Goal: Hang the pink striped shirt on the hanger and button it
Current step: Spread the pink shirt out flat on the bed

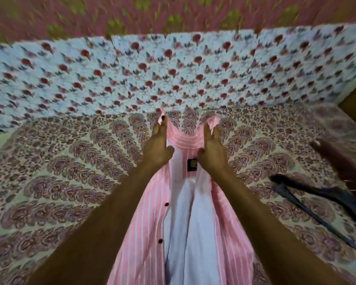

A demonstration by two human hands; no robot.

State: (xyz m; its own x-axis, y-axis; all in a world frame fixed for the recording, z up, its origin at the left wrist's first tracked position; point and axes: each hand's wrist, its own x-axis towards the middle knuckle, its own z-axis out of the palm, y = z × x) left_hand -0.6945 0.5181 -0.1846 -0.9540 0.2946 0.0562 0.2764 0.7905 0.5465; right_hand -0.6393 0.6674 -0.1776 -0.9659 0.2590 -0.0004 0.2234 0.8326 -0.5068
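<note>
Paisley bedsheet [74,182], floral cloth [132,75] behind, blurred. Dark hanger [317,194], probably, lies right. Pink striped shirt [148,233] unbuttoned, white lining showing; left hand [157,147] and right hand [211,149] grip collar [185,134].

The hanger [325,204] runs off the right edge; the shirt [144,233] hem is cut off below

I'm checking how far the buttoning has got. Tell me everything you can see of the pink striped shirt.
The pink striped shirt is pink with thin white stripes, a paler lining and a dark label inside below the collar. It is unbuttoned, its front spread open, with dark buttons along one edge. It stretches from the collar toward the camera over the patterned bedspread. The left hand and right hand each grip the collar. No hanger is inside it.
</note>
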